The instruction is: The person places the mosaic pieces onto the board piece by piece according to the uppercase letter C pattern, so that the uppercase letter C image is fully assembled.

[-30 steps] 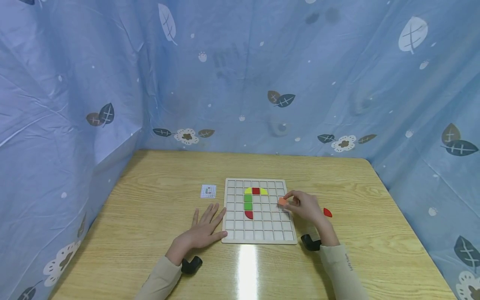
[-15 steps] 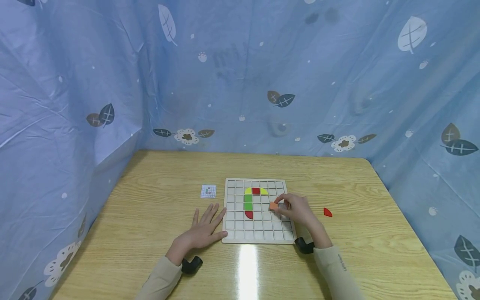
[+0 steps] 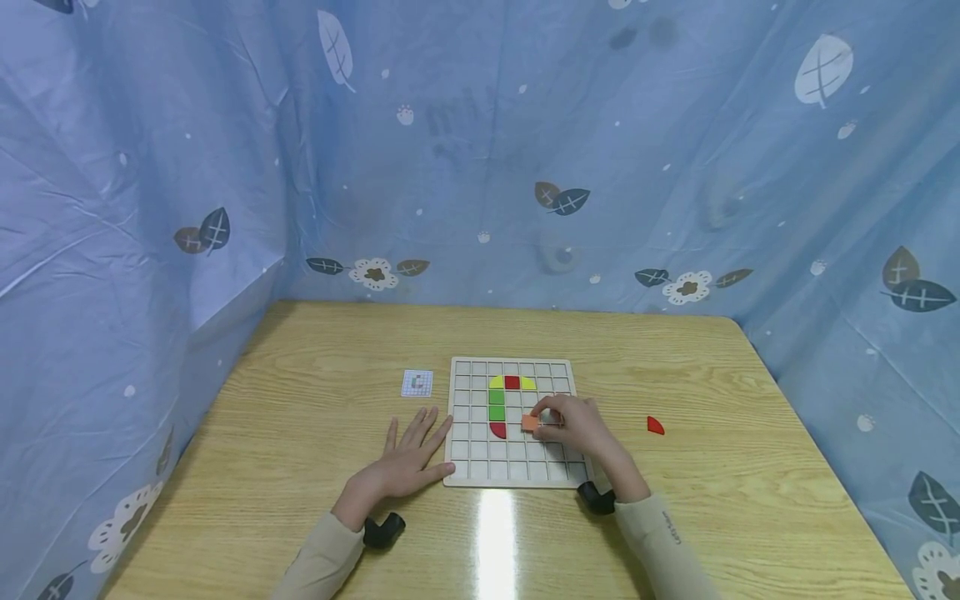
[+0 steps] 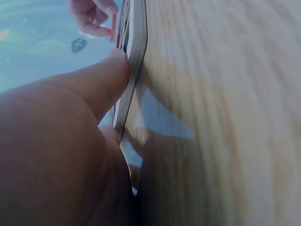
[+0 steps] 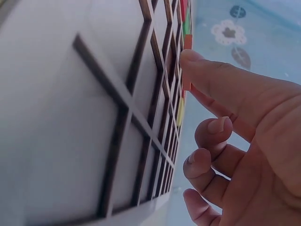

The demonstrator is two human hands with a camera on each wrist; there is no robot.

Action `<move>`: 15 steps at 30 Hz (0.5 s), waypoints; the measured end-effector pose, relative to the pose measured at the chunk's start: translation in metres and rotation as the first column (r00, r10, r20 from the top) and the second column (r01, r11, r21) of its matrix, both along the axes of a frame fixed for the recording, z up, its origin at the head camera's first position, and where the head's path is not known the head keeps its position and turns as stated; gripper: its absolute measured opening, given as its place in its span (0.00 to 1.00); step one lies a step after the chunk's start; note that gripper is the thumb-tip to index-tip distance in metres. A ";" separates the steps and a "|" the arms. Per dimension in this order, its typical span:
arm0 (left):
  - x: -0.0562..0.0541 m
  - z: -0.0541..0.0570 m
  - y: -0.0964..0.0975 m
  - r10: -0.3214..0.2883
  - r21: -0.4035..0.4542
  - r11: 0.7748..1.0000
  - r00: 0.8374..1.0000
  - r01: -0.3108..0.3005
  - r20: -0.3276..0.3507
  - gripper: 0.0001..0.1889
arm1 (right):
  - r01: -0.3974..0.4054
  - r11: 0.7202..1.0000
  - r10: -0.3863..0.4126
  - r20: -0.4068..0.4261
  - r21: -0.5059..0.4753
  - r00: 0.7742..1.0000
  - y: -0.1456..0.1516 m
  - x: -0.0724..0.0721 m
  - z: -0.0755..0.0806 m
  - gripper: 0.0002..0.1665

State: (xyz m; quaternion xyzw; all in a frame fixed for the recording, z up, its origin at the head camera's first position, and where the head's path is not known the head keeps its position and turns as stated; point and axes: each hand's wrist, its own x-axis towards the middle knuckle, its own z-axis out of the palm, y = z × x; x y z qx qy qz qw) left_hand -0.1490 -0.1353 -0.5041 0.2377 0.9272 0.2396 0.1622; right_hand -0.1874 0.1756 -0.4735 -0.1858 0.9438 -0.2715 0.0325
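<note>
My right hand [image 3: 572,423] pinches an orange square tile [image 3: 529,423] between thumb and forefinger, close over the gridded board [image 3: 480,471]. In the right wrist view the tile [image 5: 187,63] stands out edge-on beyond the thumb. Set in the board's cells are two green squares [image 3: 497,404], a red square [image 3: 512,382], two yellow rounded pieces [image 3: 528,383] and a red quarter-round [image 3: 498,430]. My left hand [image 3: 405,463] lies spread on the table at the board's left side, its thumb and forefinger at the rim. In the left wrist view its thumb [image 4: 106,77] touches the board's edge [image 4: 136,52].
A small card [image 3: 417,382] printed with a grid and a coloured pattern lies left of the board. On the right, a loose red quarter-round piece [image 3: 656,425] rests on the wooden table [image 3: 750,500]. A blue patterned curtain [image 3: 480,150] hangs around the back and sides.
My right hand has moved left and slightly nearer over the board, carrying the orange square tile from the right edge toward the middle. The left hand has stayed put.
</note>
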 end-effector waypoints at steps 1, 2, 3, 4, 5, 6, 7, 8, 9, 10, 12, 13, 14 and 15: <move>0.000 -0.001 0.000 0.000 0.005 1.000 1.000 0.000 -0.003 0.38 | -0.002 1.000 0.002 -0.001 -0.001 1.000 -0.001 0.000 -0.001 0.12; 0.000 -0.002 0.000 0.001 0.009 1.000 1.000 -0.001 -0.003 0.38 | -0.003 1.000 0.003 -0.001 -0.001 1.000 -0.002 0.000 -0.002 0.12; -0.001 -0.003 0.000 0.003 0.014 1.000 1.000 -0.003 -0.005 0.38 | -0.003 1.000 0.003 -0.001 0.003 1.000 -0.003 0.000 -0.002 0.12; -0.001 -0.005 0.000 0.006 0.008 1.000 1.000 -0.006 -0.005 0.38 | -0.002 1.000 0.002 0.002 0.006 1.000 -0.004 0.000 -0.002 0.12; -0.001 -0.006 -0.001 0.009 0.003 1.000 1.000 -0.009 -0.003 0.39 | -0.002 1.000 0.002 0.005 0.011 1.000 -0.006 0.000 -0.003 0.12; -0.001 -0.007 0.000 0.012 0.007 1.000 1.000 -0.012 -0.005 0.39 | -0.001 1.000 0.001 0.008 0.015 1.000 -0.007 0.000 -0.003 0.12; -0.001 -0.007 0.000 0.014 0.008 1.000 1.000 -0.014 -0.007 0.39 | -0.001 1.000 0.001 0.009 0.021 1.000 -0.008 0.000 -0.003 0.12; -0.001 -0.007 0.000 0.016 0.009 1.000 1.000 -0.016 -0.009 0.39 | -0.004 1.000 0.004 0.009 0.025 1.000 -0.009 0.000 -0.003 0.12; -0.001 -0.008 0.000 0.016 0.008 1.000 1.000 -0.016 -0.013 0.39 | -0.008 1.000 0.008 0.006 0.030 1.000 -0.010 0.001 -0.003 0.12; -0.001 -0.008 0.000 0.017 0.004 1.000 1.000 -0.017 -0.013 0.39 | -0.012 0.999 0.011 0.006 0.031 1.000 -0.011 0.001 -0.002 0.12; -0.001 -0.008 0.000 0.018 -0.002 1.000 1.000 -0.018 -0.015 0.39 | -0.019 0.999 0.019 0.001 0.036 1.000 -0.013 0.001 -0.002 0.12; -0.001 -0.007 0.000 0.017 -0.006 1.000 1.000 -0.017 -0.016 0.39 | -0.024 0.999 0.024 -0.001 0.038 1.000 -0.014 0.002 -0.002 0.12; -0.001 -0.008 0.000 0.014 -0.010 1.000 1.000 -0.014 -0.018 0.39 | -0.027 0.999 0.027 -0.003 0.040 1.000 -0.015 0.002 -0.002 0.12; -0.001 -0.008 0.000 0.011 -0.015 1.000 1.000 -0.012 -0.017 0.39 | -0.030 0.999 0.030 -0.003 0.043 1.000 -0.016 0.002 -0.002 0.12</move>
